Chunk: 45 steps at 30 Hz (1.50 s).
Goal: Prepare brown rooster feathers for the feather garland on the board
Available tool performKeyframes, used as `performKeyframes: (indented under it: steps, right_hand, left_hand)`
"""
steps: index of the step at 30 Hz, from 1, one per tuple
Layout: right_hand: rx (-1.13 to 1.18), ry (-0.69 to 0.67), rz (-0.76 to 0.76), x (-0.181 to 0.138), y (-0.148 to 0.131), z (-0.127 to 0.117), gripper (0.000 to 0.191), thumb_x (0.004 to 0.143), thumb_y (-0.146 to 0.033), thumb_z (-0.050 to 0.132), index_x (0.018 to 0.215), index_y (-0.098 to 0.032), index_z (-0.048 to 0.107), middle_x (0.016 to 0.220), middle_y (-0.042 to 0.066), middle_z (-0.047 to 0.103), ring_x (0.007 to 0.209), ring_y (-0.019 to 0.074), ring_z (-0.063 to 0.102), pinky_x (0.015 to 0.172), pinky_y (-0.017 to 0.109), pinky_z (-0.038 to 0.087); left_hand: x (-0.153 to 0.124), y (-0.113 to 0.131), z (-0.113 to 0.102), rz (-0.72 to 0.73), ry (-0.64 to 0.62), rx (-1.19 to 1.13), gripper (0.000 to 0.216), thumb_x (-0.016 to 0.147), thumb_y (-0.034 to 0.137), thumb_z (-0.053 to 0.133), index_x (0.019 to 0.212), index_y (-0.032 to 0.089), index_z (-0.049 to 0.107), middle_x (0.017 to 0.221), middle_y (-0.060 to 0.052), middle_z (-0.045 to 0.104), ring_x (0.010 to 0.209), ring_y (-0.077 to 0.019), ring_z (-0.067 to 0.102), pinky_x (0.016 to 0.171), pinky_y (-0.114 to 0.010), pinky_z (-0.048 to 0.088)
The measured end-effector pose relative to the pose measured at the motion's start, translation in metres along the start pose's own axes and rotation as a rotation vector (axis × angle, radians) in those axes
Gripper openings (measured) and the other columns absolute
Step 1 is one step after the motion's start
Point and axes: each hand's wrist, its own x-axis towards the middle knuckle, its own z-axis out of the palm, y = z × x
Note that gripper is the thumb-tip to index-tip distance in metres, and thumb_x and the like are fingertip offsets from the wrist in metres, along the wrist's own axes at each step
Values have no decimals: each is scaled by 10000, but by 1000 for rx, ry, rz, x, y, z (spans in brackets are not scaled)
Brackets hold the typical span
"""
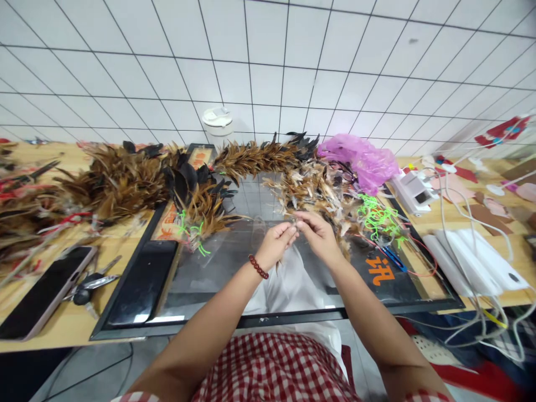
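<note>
My left hand (276, 242), with a string of reddish-brown beads (258, 267) at the wrist, is closed in a pinch. Against its fingertips, my right hand (319, 237) pinches too. Between them is something small and brown that looks like a feather, mostly hidden by the fingers; a thin dark tip shows below the left hand. Just beyond my right hand lies a loose heap of tan and white feathers (316, 190). A bundle of brown and black feathers (201, 204) with green ties (193, 231) lies to the left of my hands.
Under my hands is a dark-framed glass panel (201, 279). A feather garland (259, 156), pink plastic bag (362, 159) and white tub (218, 120) stand along the tiled wall. Phones (144, 279), keys (90, 285), green strings (379, 215), a blue tool (393, 258) and white cables (471, 223) flank it.
</note>
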Motion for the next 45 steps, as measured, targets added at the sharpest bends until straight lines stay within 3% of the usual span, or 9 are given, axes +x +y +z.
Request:
performKeyframes:
  steps: [8, 11, 14, 18, 23, 30, 33, 37, 45]
  right_hand:
    - [-109, -5, -35, 2, -11, -4, 171, 889, -326, 531, 826, -236, 661, 865, 51, 666, 838, 195, 624, 786, 345, 497]
    - [-462, 63, -21, -15, -20, -51, 218, 876, -321, 538, 1036, -230, 655, 1096, 96, 645, 960, 220, 618, 845, 352, 489]
    - [-861, 192, 210, -53, -12, -120, 201, 864, -338, 523, 913, -228, 684, 969, 85, 682, 832, 231, 642, 748, 360, 492]
    - [-1188, 47, 498, -100, 21, -181, 280, 820, -406, 539, 954, -203, 678, 982, 128, 675, 804, 279, 644, 666, 388, 480]
    - [-1302, -26, 539, -110, 31, -190, 276, 853, -374, 462, 965, -227, 667, 945, 130, 688, 764, 284, 650, 618, 383, 453]
    - [-1350, 186, 784, -79, -30, -182, 381, 891, -424, 377, 1137, -223, 587, 793, 175, 685, 653, 296, 636, 547, 371, 395]
    - [-1307, -28, 660, -70, -39, -168, 399, 916, -365, 342, 1214, -178, 529, 865, 129, 697, 715, 248, 653, 590, 322, 403]
    - [-1273, -424, 580, -83, -31, -184, 328, 912, -429, 404, 934, -217, 654, 846, 80, 701, 770, 229, 664, 640, 308, 417]
    - [-1558, -241, 249, -74, -17, -213, 248, 930, -369, 460, 964, -184, 622, 904, 118, 702, 859, 287, 661, 784, 414, 414]
  left_hand:
    - [-7, 4, 8, -164, 19, -185, 411, 671, 509, 720, 691, 130, 564, 512, 62, 369, 428, -19, 267, 422, -178, 146]
    - [-3, 4, 2, -151, 135, -239, 412, 659, 501, 733, 696, 130, 560, 512, 64, 375, 417, -10, 268, 406, -160, 138]
    - [0, 6, -3, -151, 223, -319, 411, 646, 483, 753, 715, 136, 544, 520, 72, 379, 403, 0, 277, 395, -143, 157]
    - [1, 9, -3, -170, 250, -402, 397, 638, 444, 772, 737, 138, 539, 523, 78, 383, 394, 4, 294, 392, -133, 186]
    - [0, 5, 1, -140, 238, -303, 391, 667, 473, 743, 728, 135, 555, 527, 68, 398, 405, -2, 298, 395, -138, 176]
    - [-1, -3, 3, -84, 227, -65, 430, 692, 542, 695, 707, 127, 583, 510, 58, 401, 438, -21, 289, 419, -164, 177]
    - [-2, -4, 4, -93, 211, -32, 444, 694, 556, 681, 707, 123, 586, 507, 57, 400, 447, -26, 290, 430, -169, 181]
    - [-1, -3, 4, -93, 203, -30, 435, 696, 546, 683, 706, 123, 585, 522, 51, 422, 451, -27, 286, 437, -176, 180]
    - [-1, -6, 2, -80, 193, -45, 419, 717, 533, 676, 719, 121, 601, 514, 54, 400, 455, -30, 293, 438, -177, 185]
